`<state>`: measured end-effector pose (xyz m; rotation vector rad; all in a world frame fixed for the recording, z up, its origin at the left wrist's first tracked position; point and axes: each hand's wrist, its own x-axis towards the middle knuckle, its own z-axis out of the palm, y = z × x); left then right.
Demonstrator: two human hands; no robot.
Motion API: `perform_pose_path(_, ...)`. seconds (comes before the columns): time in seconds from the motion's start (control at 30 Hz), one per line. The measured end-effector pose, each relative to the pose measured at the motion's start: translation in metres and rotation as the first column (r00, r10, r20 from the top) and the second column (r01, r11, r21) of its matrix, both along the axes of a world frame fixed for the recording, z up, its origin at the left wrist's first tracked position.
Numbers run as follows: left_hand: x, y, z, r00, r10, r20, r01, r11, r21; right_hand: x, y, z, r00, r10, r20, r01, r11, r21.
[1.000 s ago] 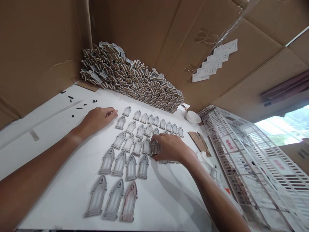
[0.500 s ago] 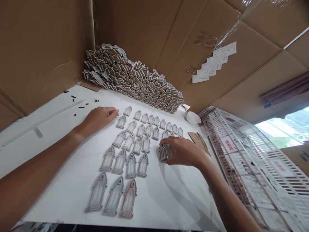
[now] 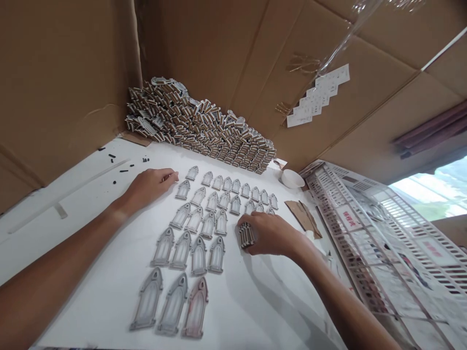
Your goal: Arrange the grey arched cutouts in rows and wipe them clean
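With the middle of the white board as my clock's centre, my right hand (image 3: 272, 234) sits at 3 o'clock, clenched around a compact bundle of narrow arched pieces (image 3: 246, 235), gripped together on edge so they stay squared. My left hand (image 3: 149, 187) rests at 10 o'clock with its fingers loosely curled, just beside the nearest flat piece; I cannot tell whether it pinches anything small.

Between my hands lie grey, gothic-arched window-shaped pieces (image 3: 199, 255), set flat in neat rows with their points all facing the same way and gaps left between them, so that none overlap. At 12 o'clock, a long brown-and-grey heap of similar pieces on edge (image 3: 200, 131) is banked against the tan corrugated cardboard wall (image 3: 65, 73), which props it up. A small white round bowl (image 3: 292, 178) stands at 2 o'clock, near a torn brown cardboard scrap (image 3: 302, 218). Small black bits (image 3: 124, 170) are scattered at 10 o'clock, out beyond my left hand. A white printed lattice sheet (image 3: 379, 257) lies past the board's edge at 3 o'clock.
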<state>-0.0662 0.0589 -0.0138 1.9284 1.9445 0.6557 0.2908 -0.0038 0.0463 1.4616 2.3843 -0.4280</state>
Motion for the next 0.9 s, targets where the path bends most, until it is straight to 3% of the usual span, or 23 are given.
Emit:
perform_pose_path(0.17, -0.001, 0.001, 0.000, 1.000, 0.010, 0.000, -0.010, 1.000, -0.008, 0.013, 0.008, 0.009, 0.998, -0.014, -0.068, 0.015, 1.000, 0.016)
perform_pose_path(0.33, -0.002, 0.001, -0.002, 1.000, -0.006, -0.001, 0.006, 1.000, -0.003, 0.037, 0.012, 0.014, 0.997, -0.075, -0.033, 0.077, 0.996, 0.049)
perform_pose_path(0.57, 0.000, 0.001, 0.000, 1.000, 0.004, -0.008, -0.005, 1.000, -0.008, 0.039, 0.009, 0.005, 0.994, -0.113, 0.011, 0.113, 0.993, -0.017)
perform_pose_path(0.9, -0.006, 0.001, -0.005, 1.000, -0.012, -0.008, 0.012, 1.000, 0.018, 0.041, 0.004, -0.012, 0.976, -0.163, -0.144, 0.154, 0.986, -0.071)
